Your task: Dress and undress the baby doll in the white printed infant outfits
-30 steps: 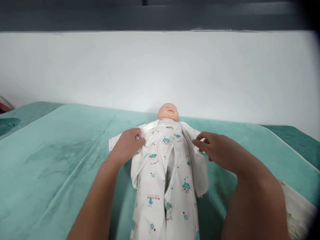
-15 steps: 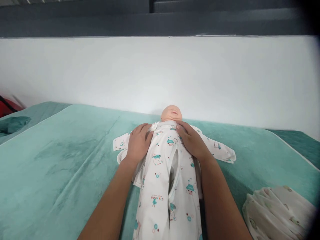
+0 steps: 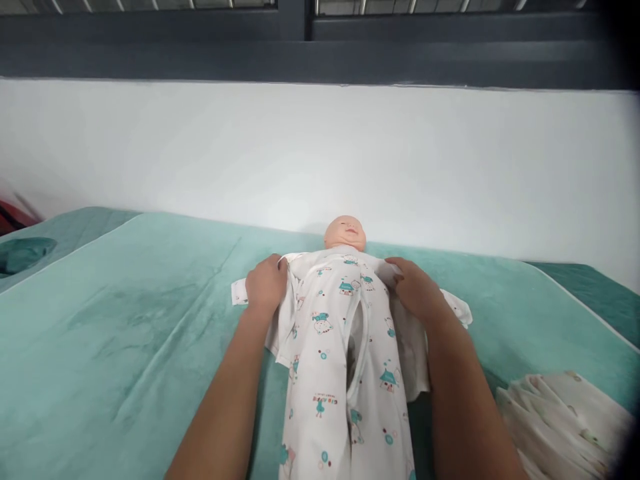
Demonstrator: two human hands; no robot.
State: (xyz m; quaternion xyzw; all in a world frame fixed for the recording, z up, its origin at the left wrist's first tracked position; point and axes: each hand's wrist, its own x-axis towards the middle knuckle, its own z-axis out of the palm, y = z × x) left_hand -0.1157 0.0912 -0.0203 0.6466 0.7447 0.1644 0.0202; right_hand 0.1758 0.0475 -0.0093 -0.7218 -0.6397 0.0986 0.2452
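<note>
White fabric printed with teal houses, cartoon animals and small circles forms the legs of the baby outfit (image 3: 325,373), which run to the near edge of the view. Off to the right of the legs, a crumpled off-white cloth (image 3: 565,427) with a small print lies on the light teal plush cover (image 3: 150,320). Farther up the outfit, a long opening (image 3: 356,340) runs between the legs, and loose white panels (image 3: 413,353) spread out at both sides of the body.

The two hands are well apart, one on each side of the chest. The left hand (image 3: 268,283) is curled with its fingertips closed on the outfit's edge near the shoulder; the right hand (image 3: 416,288) pinches a fold of the outfit on the opposite side. Sleeve ends (image 3: 239,292) show beyond both hands, resting on the cover.

Past the collar, the bald head of the baby doll (image 3: 345,232) lies face up near the white wall (image 3: 320,147). At far left, part of something red (image 3: 15,217) shows beside the wall. Above the wall runs a dark grey window frame (image 3: 150,60), with pale bars (image 3: 363,7) behind it.
</note>
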